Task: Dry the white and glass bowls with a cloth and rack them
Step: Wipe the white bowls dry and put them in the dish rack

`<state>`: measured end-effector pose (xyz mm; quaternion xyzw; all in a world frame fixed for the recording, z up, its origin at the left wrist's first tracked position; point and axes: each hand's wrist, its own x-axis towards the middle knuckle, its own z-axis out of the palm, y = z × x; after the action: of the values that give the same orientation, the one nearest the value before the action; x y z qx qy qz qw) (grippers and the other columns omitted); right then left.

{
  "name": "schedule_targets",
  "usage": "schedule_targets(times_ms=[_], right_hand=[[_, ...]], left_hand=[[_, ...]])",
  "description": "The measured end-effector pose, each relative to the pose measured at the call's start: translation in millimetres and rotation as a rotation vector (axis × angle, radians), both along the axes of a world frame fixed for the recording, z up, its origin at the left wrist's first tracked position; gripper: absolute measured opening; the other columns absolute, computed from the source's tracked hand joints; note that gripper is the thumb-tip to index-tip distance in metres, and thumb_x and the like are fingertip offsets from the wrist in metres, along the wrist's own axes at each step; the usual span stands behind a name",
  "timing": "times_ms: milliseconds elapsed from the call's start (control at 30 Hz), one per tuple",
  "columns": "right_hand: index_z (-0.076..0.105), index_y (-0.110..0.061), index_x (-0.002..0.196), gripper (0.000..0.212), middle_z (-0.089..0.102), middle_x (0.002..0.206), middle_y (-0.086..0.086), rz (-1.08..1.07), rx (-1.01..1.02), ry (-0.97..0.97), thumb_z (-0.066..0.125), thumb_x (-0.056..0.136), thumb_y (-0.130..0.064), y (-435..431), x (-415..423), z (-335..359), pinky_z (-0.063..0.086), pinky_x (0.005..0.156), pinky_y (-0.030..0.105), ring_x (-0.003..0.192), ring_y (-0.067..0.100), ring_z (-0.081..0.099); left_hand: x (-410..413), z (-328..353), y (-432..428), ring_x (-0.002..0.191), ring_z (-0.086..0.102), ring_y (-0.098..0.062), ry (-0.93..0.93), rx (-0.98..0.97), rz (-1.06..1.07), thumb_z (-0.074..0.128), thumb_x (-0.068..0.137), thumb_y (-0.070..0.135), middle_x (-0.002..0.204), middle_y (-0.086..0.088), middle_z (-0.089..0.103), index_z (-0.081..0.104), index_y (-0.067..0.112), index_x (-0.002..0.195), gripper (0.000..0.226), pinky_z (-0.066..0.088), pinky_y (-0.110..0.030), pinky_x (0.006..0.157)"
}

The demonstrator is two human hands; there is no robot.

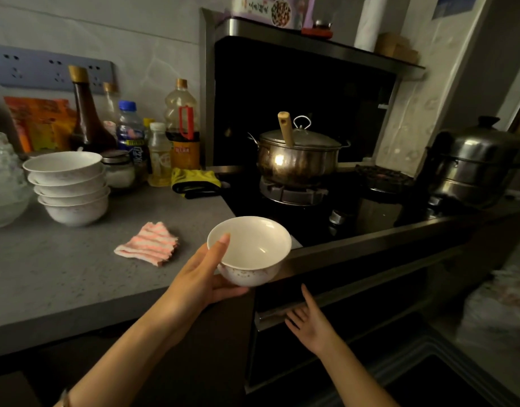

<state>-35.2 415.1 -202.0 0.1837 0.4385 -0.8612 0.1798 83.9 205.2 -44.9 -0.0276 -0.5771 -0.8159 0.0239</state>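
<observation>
Far to the left of the left hand, glass bowls (2, 177) are sitting at the edge of view on the grey countertop (47, 283). Just to their right, and well left of the left hand, a stack of white bowls (68, 186) is standing upright, nested one inside another. Behind the stack, bottles (129, 133) are lining the wall.

Near the left hand, on its left and apart from it, a folded pink-and-white striped cloth (147, 243) is lying flat on the countertop.

The left hand (206, 274) is gripping a white bowl (253, 251): the thumb is hooking over the near rim into the interior and the fingers are curling beneath the base. The bowl is being held upright and off the surface, over the corner where the countertop is meeting the black hob (311, 227).

The right hand (308, 321) is hanging lower than the bowl and to the right of the left hand. It is holding nothing; its fingers are lying straight and spread, pointing at the metal handle strip (270, 314) on the dark front beneath the hob. Whether the fingertips are touching the strip cannot be told.

Beyond both hands, a lidded steel pot (297, 160) is sitting on a burner. Far to the right of the right hand, a steel steamer pot (476, 165) is standing at the end of the hob
</observation>
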Motion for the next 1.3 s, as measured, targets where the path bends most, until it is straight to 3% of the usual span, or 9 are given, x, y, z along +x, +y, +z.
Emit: schedule_targets(times_ms=[233, 333, 433, 533, 600, 667, 833, 1133, 1300], right_hand=[[0.030, -0.008, 0.147, 0.076, 0.037, 0.148, 0.018, 0.122, 0.098, -0.008, 0.058, 0.086, -0.044, 39, 37, -1, 0.030, 0.112, 0.041, 0.134, 0.030, 0.040], [0.043, -0.006, 0.135, 0.079, 0.054, 0.130, 0.015, 0.253, 0.599, 0.056, 0.054, 0.083, -0.064, 65, 65, 13, 0.047, 0.094, 0.034, 0.111, 0.026, 0.059], [0.051, -0.017, 0.088, 0.070, 0.056, 0.088, 0.001, 0.013, 1.160, 0.443, 0.054, 0.064, -0.083, 92, 71, 26, 0.044, 0.065, 0.022, 0.081, 0.019, 0.060], [0.062, -0.017, 0.102, 0.037, 0.061, 0.115, 0.004, 0.192, 1.246, 0.560, 0.041, 0.096, -0.047, 108, 56, 35, 0.039, 0.090, 0.024, 0.109, 0.017, 0.055], [0.065, -0.017, 0.117, 0.047, 0.062, 0.125, 0.004, 0.402, 1.510, 0.511, 0.025, 0.104, -0.039, 122, 50, 33, 0.025, 0.108, 0.027, 0.120, 0.015, 0.050], [0.065, -0.015, 0.119, 0.060, 0.067, 0.116, 0.009, 0.578, 1.707, 0.429, 0.017, 0.102, -0.047, 138, 53, 26, 0.033, 0.107, 0.030, 0.112, 0.020, 0.057], [0.064, 0.005, 0.078, 0.096, 0.067, 0.078, 0.018, 0.503, 1.722, 0.422, 0.008, 0.080, -0.073, 149, 64, 18, 0.047, 0.067, 0.029, 0.072, 0.028, 0.063], [0.070, -0.004, 0.073, 0.114, 0.068, 0.069, 0.011, 0.521, 1.805, 0.517, -0.006, 0.069, -0.089, 172, 73, 4, 0.050, 0.069, 0.031, 0.064, 0.019, 0.064], [0.070, -0.029, 0.082, 0.063, 0.071, 0.087, -0.010, 0.196, 1.349, 0.494, 0.021, 0.086, -0.069, 174, 65, 34, 0.051, 0.087, 0.029, 0.086, 0.001, 0.064]], left_hand=[[4, -4, 18, 0.100, 0.069, -0.023, 0.024, -0.042, -0.088, 0.049, 0.083, 0.050, 0.123, -0.007, 0.064, 0.053, 0.031, 0.119, 0.041, 0.058, -0.033, 0.077], [9, -8, 23, 0.097, 0.070, -0.024, 0.016, -0.039, -0.122, 0.049, 0.081, 0.051, 0.123, -0.007, 0.062, 0.053, 0.031, 0.118, 0.043, 0.059, -0.031, 0.075], [14, -16, 33, 0.095, 0.071, -0.025, -0.015, -0.024, -0.141, 0.051, 0.077, 0.051, 0.124, -0.009, 0.060, 0.053, 0.030, 0.119, 0.047, 0.059, -0.030, 0.072], [19, -29, 47, 0.098, 0.070, -0.024, -0.035, -0.042, -0.172, 0.051, 0.078, 0.052, 0.124, -0.006, 0.060, 0.053, 0.031, 0.121, 0.048, 0.058, -0.031, 0.074], [21, -38, 56, 0.098, 0.070, -0.023, -0.040, -0.055, -0.173, 0.049, 0.080, 0.052, 0.122, -0.004, 0.061, 0.054, 0.035, 0.120, 0.043, 0.058, -0.031, 0.074], [21, -45, 62, 0.097, 0.070, -0.023, -0.062, -0.050, -0.180, 0.048, 0.082, 0.050, 0.120, -0.003, 0.062, 0.055, 0.037, 0.115, 0.036, 0.058, -0.029, 0.072], [17, -60, 78, 0.095, 0.071, -0.021, -0.111, -0.072, -0.208, 0.049, 0.080, 0.050, 0.116, -0.001, 0.063, 0.055, 0.040, 0.111, 0.033, 0.058, -0.030, 0.071], [-3, -90, 113, 0.104, 0.067, -0.022, -0.147, -0.107, -0.243, 0.048, 0.080, 0.051, 0.122, -0.001, 0.060, 0.050, 0.039, 0.122, 0.044, 0.058, -0.029, 0.074], [-19, -113, 136, 0.106, 0.064, -0.025, -0.178, -0.162, -0.239, 0.045, 0.082, 0.050, 0.124, -0.001, 0.056, 0.044, 0.037, 0.131, 0.051, 0.059, -0.033, 0.078]])
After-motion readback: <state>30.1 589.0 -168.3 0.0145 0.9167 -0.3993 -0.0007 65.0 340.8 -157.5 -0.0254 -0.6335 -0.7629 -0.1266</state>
